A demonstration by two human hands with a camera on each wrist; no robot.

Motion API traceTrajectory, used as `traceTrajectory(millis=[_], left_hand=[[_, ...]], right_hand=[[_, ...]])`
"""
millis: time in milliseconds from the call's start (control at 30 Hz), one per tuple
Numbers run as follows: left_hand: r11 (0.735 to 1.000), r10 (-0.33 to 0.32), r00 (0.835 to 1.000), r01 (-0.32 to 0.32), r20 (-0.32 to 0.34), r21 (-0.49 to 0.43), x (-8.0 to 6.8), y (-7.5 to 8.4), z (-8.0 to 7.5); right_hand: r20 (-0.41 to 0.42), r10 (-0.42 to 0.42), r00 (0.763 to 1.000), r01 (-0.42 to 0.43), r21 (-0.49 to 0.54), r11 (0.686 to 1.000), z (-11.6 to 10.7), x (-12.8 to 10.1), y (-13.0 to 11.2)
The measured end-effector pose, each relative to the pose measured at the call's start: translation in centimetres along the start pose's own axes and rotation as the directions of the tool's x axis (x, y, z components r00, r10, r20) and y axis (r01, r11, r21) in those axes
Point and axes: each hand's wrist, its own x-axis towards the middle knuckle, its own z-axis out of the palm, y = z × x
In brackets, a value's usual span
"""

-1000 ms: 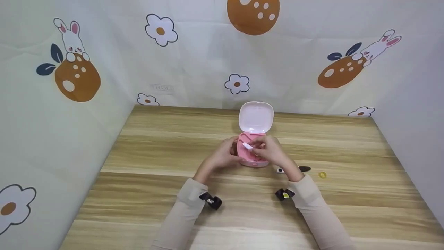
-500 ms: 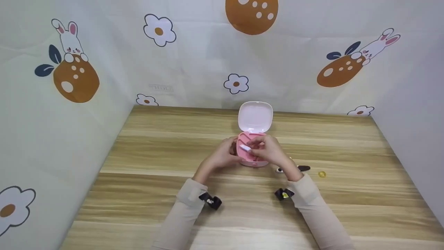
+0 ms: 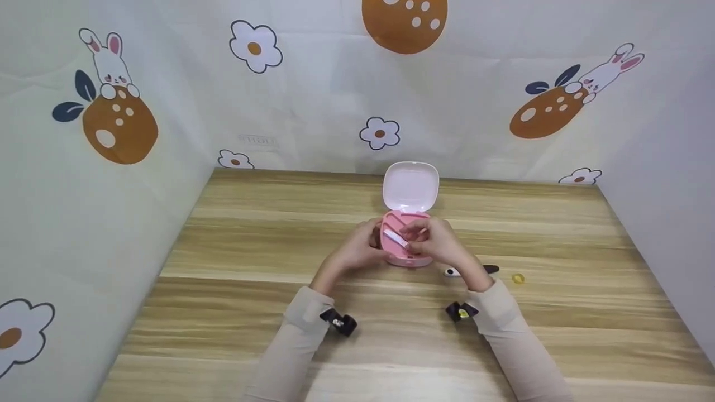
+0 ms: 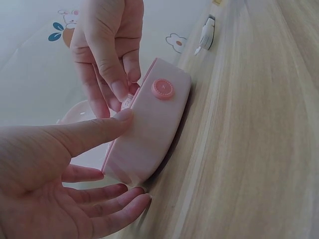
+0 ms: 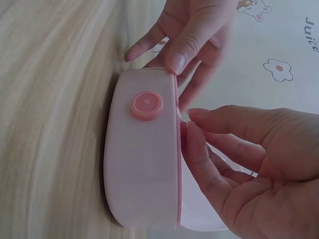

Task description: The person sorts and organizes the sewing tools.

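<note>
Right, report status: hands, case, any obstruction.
Left hand gripping pink case. Right hand pinching white piece at pink tray. Lid open; nothing seen blocking.

Your forearms [image 3: 290, 346], in pale sleeves, angle inward over the desk, bringing both hands close together. Your left hand [image 3: 357, 247] spreads its thumb [image 4: 94, 133] from loosely bent fingers; your right hand [image 3: 438, 241] appears to pinch, though its fingertips are partly hidden.

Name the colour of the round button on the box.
The button is pink, darker than the box's side; the right wrist view shows it best.
</note>
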Motion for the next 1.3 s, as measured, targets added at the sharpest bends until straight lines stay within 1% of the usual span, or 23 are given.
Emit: traceTrajectory(millis=[133, 267, 400, 600, 767, 900, 967, 1133, 1200, 1300], left_hand=[[1.000, 0.013, 1.000, -0.013, 0.017, -0.017, 0.1, 0.1, 0.0], [0.999, 0.022, 0.999, -0.021, 0.024, -0.031, 0.1, 0.1, 0.0], [0.999, 0.028, 0.999, -0.028, 0.025, -0.030, 0.1, 0.0, 0.0], [0.999, 0.024, 1.000, -0.024, 0.020, -0.030, 0.1, -0.1, 0.0], [0.999, 0.006, 1.000, -0.005, 0.017, -0.033, 0.0, 0.0, 0.0], [1.000, -0.016, 1.000, 0.016, 0.015, -0.015, -0.1, 0.1, 0.0], [1.000, -0.009, 1.000, 0.009, 0.015, -0.015, -0.1, 0.1, 0.0], [0.999, 0.016, 1.000, -0.016, 0.015, -0.030, -0.1, 0.0, 0.0], [1.000, 0.015, 1.000, -0.014, 0.015, -0.023, 0.0, -0.1, 0.0], [1.000, 0.008, 1.000, -0.008, 0.017, -0.015, 0.0, -0.1, 0.1]], right_hand=[[-0.017, 0.006, 1.000, -0.007, -0.030, 1.000, -0.4, -0.3, 0.1], [-0.010, -0.009, 1.000, 0.008, -0.062, 0.998, -0.5, -0.6, 0.3], [0.006, -0.030, 1.000, 0.031, -0.070, 0.997, -0.5, -0.8, 0.5], [-0.005, -0.049, 0.999, 0.048, -0.072, 0.996, -1.1, -1.5, 0.6], [-0.018, -0.049, 0.999, 0.048, -0.079, 0.996, -2.3, -2.8, 0.8], [-0.030, -0.041, 0.999, 0.038, -0.084, 0.996, -3.4, -4.0, 1.2], [-0.038, -0.041, 0.998, 0.037, -0.097, 0.995, -4.0, -4.7, 1.4], [-0.047, -0.004, 0.999, -0.001, -0.115, 0.993, -5.3, -6.3, 1.7], [-0.052, 0.023, 0.998, -0.028, -0.106, 0.994, -5.7, -6.9, 1.8], [-0.065, 0.030, 0.997, -0.038, -0.117, 0.992, -6.2, -7.6, 2.2]])
